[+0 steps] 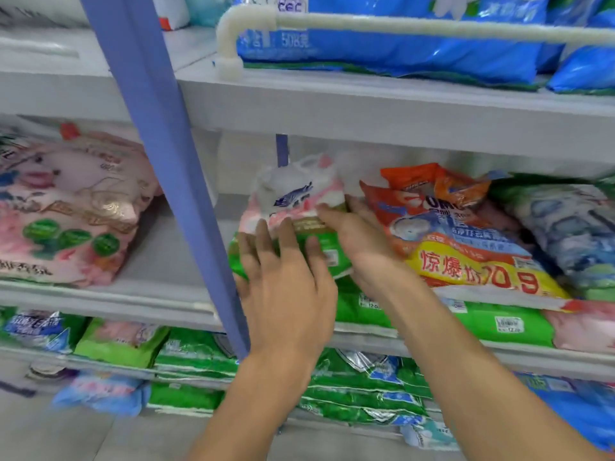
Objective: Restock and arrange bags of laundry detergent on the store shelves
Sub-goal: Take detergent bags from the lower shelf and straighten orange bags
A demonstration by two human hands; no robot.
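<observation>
Hands meet on a pink-and-green detergent bag [293, 194]: left hand [286, 287] flat, fingers spread; right hand [361, 242] with fingertips hidden behind it, grip unclear.

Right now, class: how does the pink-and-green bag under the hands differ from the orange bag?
The pink-and-green bag is pink, white and green; the orange bag is orange with a yellow price band. The left hand and right hand rest on the pink-and-green bag; the orange bag lies to its right. Both lie on the same shelf.
</observation>
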